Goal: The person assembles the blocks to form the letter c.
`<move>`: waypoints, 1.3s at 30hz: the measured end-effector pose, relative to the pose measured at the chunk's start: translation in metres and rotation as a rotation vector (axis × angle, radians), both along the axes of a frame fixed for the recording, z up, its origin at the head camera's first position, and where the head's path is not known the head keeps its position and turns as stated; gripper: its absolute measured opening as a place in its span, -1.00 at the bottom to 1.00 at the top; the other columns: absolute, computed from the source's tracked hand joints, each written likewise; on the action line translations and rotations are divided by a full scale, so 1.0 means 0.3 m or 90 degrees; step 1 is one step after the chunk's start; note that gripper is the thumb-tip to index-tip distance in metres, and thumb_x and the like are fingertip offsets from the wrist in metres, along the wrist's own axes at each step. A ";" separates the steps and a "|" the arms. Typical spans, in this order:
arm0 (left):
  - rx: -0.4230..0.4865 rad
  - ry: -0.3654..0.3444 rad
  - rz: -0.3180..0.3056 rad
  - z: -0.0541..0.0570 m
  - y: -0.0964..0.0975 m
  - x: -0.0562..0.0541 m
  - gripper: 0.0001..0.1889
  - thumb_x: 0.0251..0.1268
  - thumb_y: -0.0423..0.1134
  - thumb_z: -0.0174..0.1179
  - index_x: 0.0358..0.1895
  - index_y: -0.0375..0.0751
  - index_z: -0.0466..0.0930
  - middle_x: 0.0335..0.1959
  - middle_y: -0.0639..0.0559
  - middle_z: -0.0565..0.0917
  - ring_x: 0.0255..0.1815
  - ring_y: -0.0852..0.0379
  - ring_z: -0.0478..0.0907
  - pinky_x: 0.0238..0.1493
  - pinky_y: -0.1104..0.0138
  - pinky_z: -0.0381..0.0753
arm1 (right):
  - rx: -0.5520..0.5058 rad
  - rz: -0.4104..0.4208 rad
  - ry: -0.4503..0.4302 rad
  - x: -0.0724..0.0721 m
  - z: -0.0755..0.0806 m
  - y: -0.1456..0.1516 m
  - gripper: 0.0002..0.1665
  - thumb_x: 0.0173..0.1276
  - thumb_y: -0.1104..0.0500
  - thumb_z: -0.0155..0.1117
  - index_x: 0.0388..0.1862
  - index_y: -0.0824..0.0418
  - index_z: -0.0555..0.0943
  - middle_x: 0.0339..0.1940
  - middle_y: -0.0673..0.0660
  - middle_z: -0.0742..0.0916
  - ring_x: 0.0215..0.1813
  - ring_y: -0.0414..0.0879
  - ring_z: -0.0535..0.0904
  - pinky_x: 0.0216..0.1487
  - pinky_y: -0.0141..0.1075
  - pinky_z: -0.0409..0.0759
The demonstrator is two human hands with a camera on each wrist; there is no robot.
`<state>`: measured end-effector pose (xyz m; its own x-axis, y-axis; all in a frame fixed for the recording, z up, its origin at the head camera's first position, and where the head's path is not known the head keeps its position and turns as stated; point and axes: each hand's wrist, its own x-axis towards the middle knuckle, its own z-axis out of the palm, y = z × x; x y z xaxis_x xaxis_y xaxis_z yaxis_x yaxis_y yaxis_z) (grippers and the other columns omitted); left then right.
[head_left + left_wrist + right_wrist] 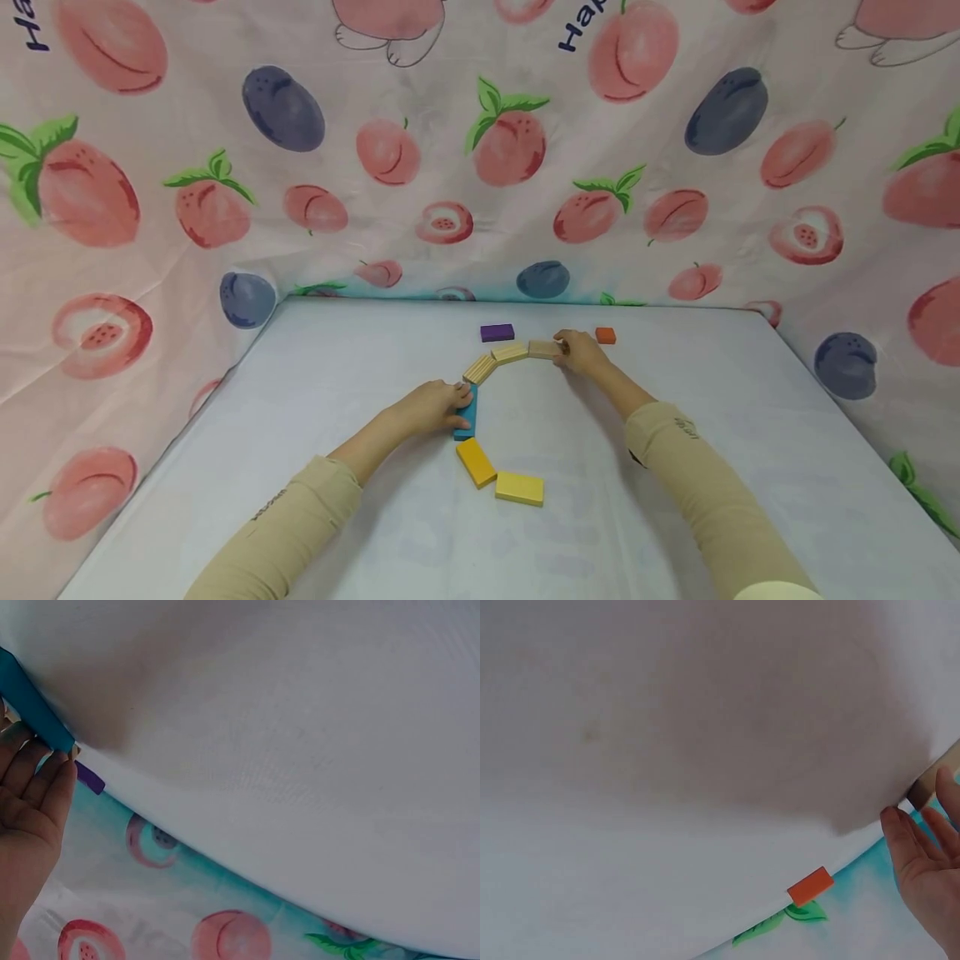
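Note:
In the head view my left hand (431, 408) grips a blue block (467, 417), thumb near its front end and fingers at its far end. The left wrist view shows the fingers (56, 780) along one side of this block. My right hand (583, 354) pinches the right end of a plain wooden block (543, 349); in the right wrist view part of that block (939, 776) shows beside the fingers. Two more wooden blocks, one in the middle (510, 353) and one ridged (480, 369), continue the curve between the hands.
Closer to me, an orange-yellow block (476, 462) and a yellow block (519, 488) continue the curve. A purple block (497, 333) lies behind it, and a small orange block (605, 336) sits right of my right hand. Fruit-print cloth (450, 167) hangs behind the white table (675, 500).

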<state>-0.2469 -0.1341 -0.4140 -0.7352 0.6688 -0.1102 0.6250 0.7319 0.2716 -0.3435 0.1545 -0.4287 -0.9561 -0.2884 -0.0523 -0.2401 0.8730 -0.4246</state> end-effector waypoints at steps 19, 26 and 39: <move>0.017 0.016 0.003 0.022 -0.007 -0.005 -0.44 0.17 -0.03 0.25 0.17 -0.33 0.48 0.23 -0.23 0.45 0.28 -0.14 0.41 0.28 0.08 0.42 | -0.040 0.057 0.037 -0.048 0.082 -0.035 -0.56 0.34 0.27 0.20 0.16 0.42 0.47 0.12 0.47 0.57 0.14 0.32 0.50 0.19 0.08 0.48; 0.019 0.017 0.000 0.024 -0.016 -0.009 -0.44 0.17 -0.04 0.25 0.15 -0.36 0.49 0.23 -0.26 0.46 0.28 -0.13 0.42 0.28 0.05 0.42 | -0.046 0.092 0.074 -0.068 0.067 -0.088 -0.57 0.36 0.25 0.17 0.17 0.40 0.48 0.11 0.41 0.60 0.14 0.27 0.51 0.19 0.06 0.49; 0.039 -0.003 0.016 0.000 -0.008 0.000 -0.46 0.17 -0.05 0.25 0.15 -0.33 0.50 0.24 -0.22 0.46 0.30 -0.11 0.40 0.30 0.07 0.40 | -0.106 0.097 0.077 -0.082 0.047 -0.173 -0.49 0.33 0.21 0.23 0.20 0.40 0.45 0.17 0.38 0.57 0.18 0.26 0.50 0.20 0.03 0.50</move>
